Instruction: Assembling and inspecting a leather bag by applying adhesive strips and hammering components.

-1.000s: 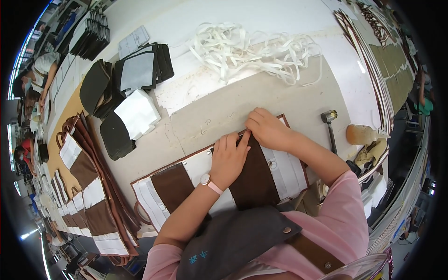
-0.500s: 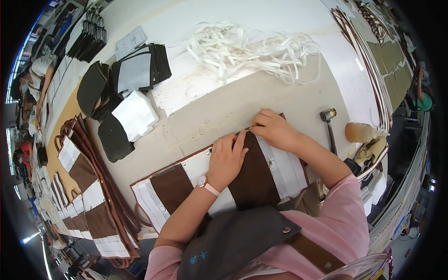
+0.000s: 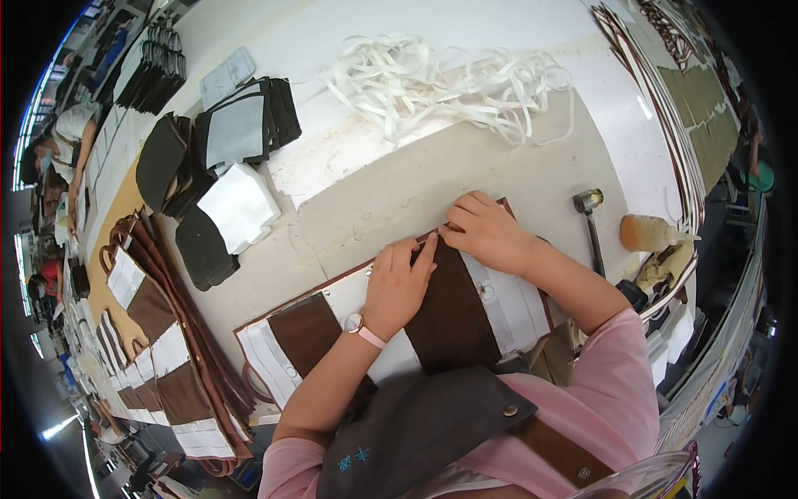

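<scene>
In front of me lies a bag piece (image 3: 453,312) with brown and white panels and a reddish-brown edge. Metal snaps show on its white parts, and a loop of brown handle shows at its left end. My left hand (image 3: 395,283), with a pink-strapped watch on the wrist, grips the far edge, its index finger reaching along it. Close beside it, the bent fingers of my right hand (image 3: 486,234) pinch the same edge. Whatever small thing may lie under the fingertips is hidden.
A hammer (image 3: 588,202) and a glue bottle (image 3: 648,234) lie to the right. White tape (image 3: 432,87) is heaped at the back. Dark pieces (image 3: 208,254), white pieces (image 3: 239,206) and stacked bag pieces (image 3: 179,353) are on the left. Another person (image 3: 75,137) is at far left.
Both hands have slid very slightly left along the far edge, still gripping it. The bag piece stays in almost the same place.
</scene>
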Available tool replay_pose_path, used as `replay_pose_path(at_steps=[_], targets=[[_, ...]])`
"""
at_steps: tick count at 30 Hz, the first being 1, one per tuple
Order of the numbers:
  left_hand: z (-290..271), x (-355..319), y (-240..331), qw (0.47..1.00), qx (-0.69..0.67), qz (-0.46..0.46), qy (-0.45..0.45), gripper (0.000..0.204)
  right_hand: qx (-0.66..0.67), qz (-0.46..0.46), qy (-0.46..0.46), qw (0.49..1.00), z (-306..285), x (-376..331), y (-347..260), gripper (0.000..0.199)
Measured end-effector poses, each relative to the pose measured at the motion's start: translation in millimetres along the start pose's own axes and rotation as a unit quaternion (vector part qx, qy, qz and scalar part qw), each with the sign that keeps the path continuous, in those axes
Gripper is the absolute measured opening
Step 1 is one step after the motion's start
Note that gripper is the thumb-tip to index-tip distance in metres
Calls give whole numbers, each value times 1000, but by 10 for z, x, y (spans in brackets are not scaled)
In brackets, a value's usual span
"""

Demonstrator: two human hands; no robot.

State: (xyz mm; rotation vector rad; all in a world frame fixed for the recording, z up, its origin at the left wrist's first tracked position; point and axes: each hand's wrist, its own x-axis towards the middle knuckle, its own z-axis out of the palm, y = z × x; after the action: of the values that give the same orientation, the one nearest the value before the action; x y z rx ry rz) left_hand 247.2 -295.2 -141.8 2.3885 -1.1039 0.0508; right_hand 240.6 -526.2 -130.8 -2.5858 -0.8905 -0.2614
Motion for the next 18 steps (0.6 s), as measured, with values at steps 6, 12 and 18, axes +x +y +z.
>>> replay_pose_path(at_steps=[6, 12, 18], targets=[[-18, 52, 40, 1000, 17, -7, -25, 52, 61, 87, 21, 994, -29, -177, 147, 15], [-61, 102, -15, 998, 21, 14, -49, 53, 87, 115, 26, 989, -65, -189, 161, 18], [-129, 225, 3, 996, 24, 13, -80, 55, 49, 81, 21, 995, -84, -215, 142, 14]])
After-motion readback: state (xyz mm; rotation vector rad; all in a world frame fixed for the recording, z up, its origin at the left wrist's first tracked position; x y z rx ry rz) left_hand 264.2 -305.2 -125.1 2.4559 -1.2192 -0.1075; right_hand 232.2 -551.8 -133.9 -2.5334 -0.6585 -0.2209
